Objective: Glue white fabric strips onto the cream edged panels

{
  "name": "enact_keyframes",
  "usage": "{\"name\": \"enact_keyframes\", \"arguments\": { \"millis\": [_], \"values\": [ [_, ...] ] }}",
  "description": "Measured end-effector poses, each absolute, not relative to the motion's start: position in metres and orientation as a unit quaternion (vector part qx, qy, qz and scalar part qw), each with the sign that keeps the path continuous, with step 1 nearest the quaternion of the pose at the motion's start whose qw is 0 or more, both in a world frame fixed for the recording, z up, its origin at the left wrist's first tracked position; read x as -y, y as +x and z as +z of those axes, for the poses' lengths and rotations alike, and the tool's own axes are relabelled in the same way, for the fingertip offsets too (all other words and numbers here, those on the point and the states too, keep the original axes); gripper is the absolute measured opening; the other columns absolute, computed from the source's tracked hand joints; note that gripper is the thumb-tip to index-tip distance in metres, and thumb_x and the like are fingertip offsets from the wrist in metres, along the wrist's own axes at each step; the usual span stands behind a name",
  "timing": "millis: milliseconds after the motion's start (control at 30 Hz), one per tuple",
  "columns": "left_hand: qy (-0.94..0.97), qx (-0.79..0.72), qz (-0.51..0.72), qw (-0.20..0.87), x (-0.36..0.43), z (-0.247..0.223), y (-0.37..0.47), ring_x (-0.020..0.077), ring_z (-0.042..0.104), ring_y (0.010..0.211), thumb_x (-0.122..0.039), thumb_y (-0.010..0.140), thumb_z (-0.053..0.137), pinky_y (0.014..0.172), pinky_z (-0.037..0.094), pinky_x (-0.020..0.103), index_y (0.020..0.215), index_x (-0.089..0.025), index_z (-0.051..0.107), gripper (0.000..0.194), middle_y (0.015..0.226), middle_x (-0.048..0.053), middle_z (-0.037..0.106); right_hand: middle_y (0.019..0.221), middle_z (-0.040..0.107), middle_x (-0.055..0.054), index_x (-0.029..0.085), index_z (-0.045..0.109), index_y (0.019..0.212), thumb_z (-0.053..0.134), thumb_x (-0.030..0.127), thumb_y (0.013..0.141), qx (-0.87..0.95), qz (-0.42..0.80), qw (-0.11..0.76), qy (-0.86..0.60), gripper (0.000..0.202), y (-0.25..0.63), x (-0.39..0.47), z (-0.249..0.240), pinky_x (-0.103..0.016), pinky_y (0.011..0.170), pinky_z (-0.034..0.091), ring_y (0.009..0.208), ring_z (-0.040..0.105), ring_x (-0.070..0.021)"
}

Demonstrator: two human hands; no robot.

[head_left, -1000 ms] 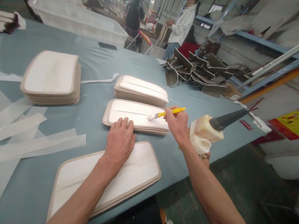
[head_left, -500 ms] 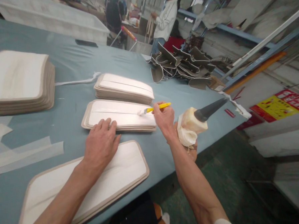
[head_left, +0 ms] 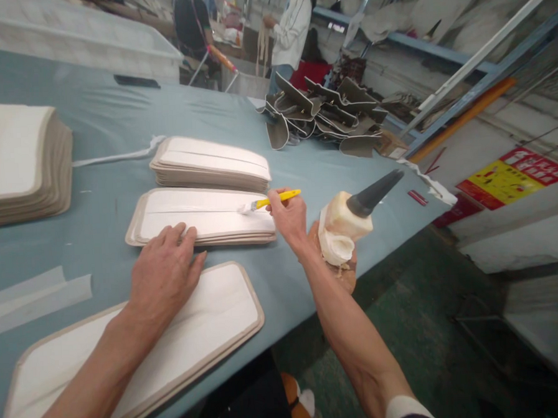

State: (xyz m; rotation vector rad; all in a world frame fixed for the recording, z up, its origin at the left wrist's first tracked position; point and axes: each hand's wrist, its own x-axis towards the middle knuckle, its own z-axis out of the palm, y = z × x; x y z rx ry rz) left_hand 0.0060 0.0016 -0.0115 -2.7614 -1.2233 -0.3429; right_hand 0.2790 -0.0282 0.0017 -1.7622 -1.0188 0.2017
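On the desk [head_left: 98, 243], the front stack [head_left: 204, 214] of pale panels lies before the person, and the brush [head_left: 263, 203] is at its upper face. Step in hand, as judged: brushing along the top panel, beside its lengthwise line. Bristles are whitened and appear to touch the face; the coating cannot be identified.

Right hand [head_left: 289, 216]: grip closed, fingers pinched about the yellow handle. The bristles project from the grip toward the person's left, over the right part of the panel. Left hand [head_left: 163, 268]: grip open, holding nothing, fingertips resting on the near edge.

A further stroke would call for light, level bristle contact and steady left-hand pressure against slippage. The rear stack [head_left: 211, 157] sits just beyond; the large panels [head_left: 222, 299] lie nearer the person; the container [head_left: 339, 231] stands beside the right wrist.
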Motion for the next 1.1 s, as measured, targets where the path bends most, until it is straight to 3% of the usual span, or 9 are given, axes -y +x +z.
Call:
{"name": "enact_keyframes", "arguments": {
  "millis": [200, 467, 567, 700, 833, 1100],
  "values": [
    [-0.909, 0.398, -0.109, 0.053, -0.003, -0.011, 0.006, 0.0428, 0.063, 0.134, -0.037, 0.106, 0.040, 0.113, 0.052, 0.054, 0.141, -0.003, 0.063, 0.054, 0.148, 0.027, 0.064, 0.063, 0.070, 0.001, 0.020, 0.070, 0.083, 0.060, 0.044, 0.092, 0.346, 0.035, 0.544, -0.764, 0.028, 0.324, 0.069, 0.003, -0.028, 0.062, 0.048, 0.062, 0.067, -0.0186],
    [-0.904, 0.412, -0.108, 0.034, -0.016, 0.006, 0.009, 0.0446, 0.067, 0.116, -0.041, 0.104, 0.042, 0.097, 0.058, 0.057, 0.131, -0.006, 0.069, 0.052, 0.131, 0.025, 0.071, 0.060, 0.067, 0.003, 0.018, 0.068, 0.088, 0.073, 0.057, 0.083, 0.259, 0.112, 0.711, -0.644, 0.040, 0.298, 0.084, 0.015, -0.023, 0.054, 0.050, 0.053, 0.061, -0.0123],
    [-0.914, 0.391, -0.103, 0.041, -0.028, 0.015, 0.014, 0.0416, 0.066, 0.117, -0.045, 0.104, 0.047, 0.100, 0.056, 0.054, 0.132, -0.010, 0.068, 0.049, 0.130, 0.021, 0.072, 0.060, 0.067, 0.003, 0.018, 0.067, 0.088, 0.075, 0.057, 0.081, 0.240, 0.127, 0.741, -0.614, 0.041, 0.287, 0.091, 0.015, -0.022, 0.051, 0.049, 0.051, 0.059, -0.0106],
    [-0.933, 0.349, -0.082, 0.033, -0.040, 0.021, 0.022, 0.0355, 0.066, 0.117, -0.044, 0.103, 0.054, 0.098, 0.056, 0.047, 0.121, -0.019, 0.070, 0.035, 0.130, 0.015, 0.073, 0.060, 0.066, 0.003, 0.019, 0.068, 0.087, 0.075, 0.055, 0.082, 0.222, 0.126, 0.754, -0.605, 0.037, 0.284, 0.102, 0.011, -0.021, 0.049, 0.048, 0.049, 0.059, -0.0101],
    [-0.940, 0.336, -0.059, 0.028, -0.043, 0.023, 0.025, 0.0334, 0.068, 0.113, -0.041, 0.103, 0.055, 0.091, 0.056, 0.043, 0.113, -0.019, 0.070, 0.028, 0.120, 0.014, 0.074, 0.059, 0.066, 0.004, 0.019, 0.067, 0.086, 0.075, 0.053, 0.082, 0.200, 0.132, 0.759, -0.606, 0.035, 0.282, 0.110, 0.000, -0.021, 0.048, 0.047, 0.047, 0.057, -0.0100],
    [-0.950, 0.304, -0.049, 0.045, -0.043, 0.031, 0.017, 0.0289, 0.068, 0.112, -0.037, 0.106, 0.049, 0.093, 0.056, 0.039, 0.127, -0.015, 0.066, 0.034, 0.121, 0.014, 0.076, 0.058, 0.066, 0.004, 0.019, 0.066, 0.086, 0.075, 0.052, 0.083, 0.176, 0.133, 0.786, -0.578, 0.035, 0.277, 0.115, -0.006, -0.023, 0.048, 0.047, 0.046, 0.057, -0.0107]
  ]
}}
